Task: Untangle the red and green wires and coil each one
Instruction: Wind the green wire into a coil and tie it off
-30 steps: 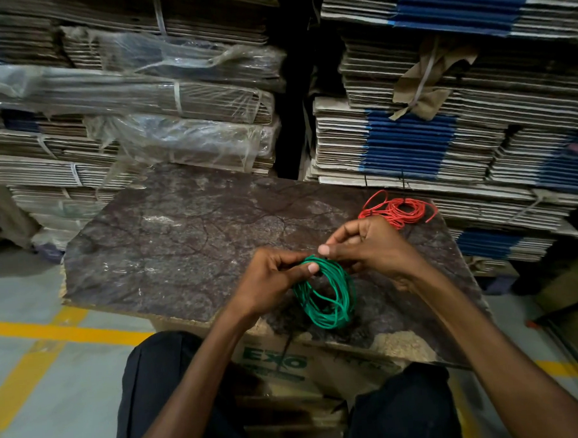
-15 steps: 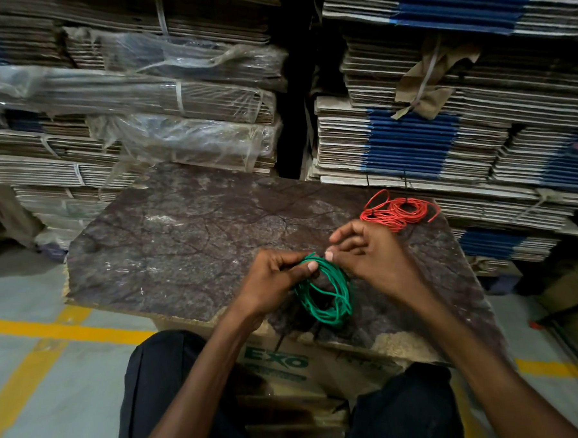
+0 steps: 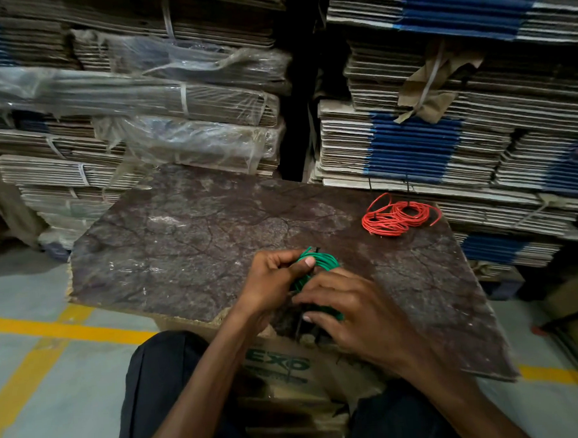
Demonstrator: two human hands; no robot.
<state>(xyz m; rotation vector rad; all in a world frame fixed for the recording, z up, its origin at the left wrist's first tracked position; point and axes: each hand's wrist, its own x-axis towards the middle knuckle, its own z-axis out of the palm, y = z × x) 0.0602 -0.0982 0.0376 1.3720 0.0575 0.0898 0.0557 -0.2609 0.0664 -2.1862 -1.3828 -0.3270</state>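
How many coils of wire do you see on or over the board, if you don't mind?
2: the red wire on the board's far right; the green wire between both hands, partly hidden.

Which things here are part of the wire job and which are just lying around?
Job: green wire, gripped by left hand and right hand; red wire, coiled on the board.
Lying about: cardboard stacks, plastic-wrapped bundles, printed carton.

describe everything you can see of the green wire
The green wire is thin, with what looks like plastic insulation, wound into a small coil of several loops. It is held just above the near part of the dark board. The left hand pinches its upper end; the right hand covers the lower loops. It lies apart from the red wire.
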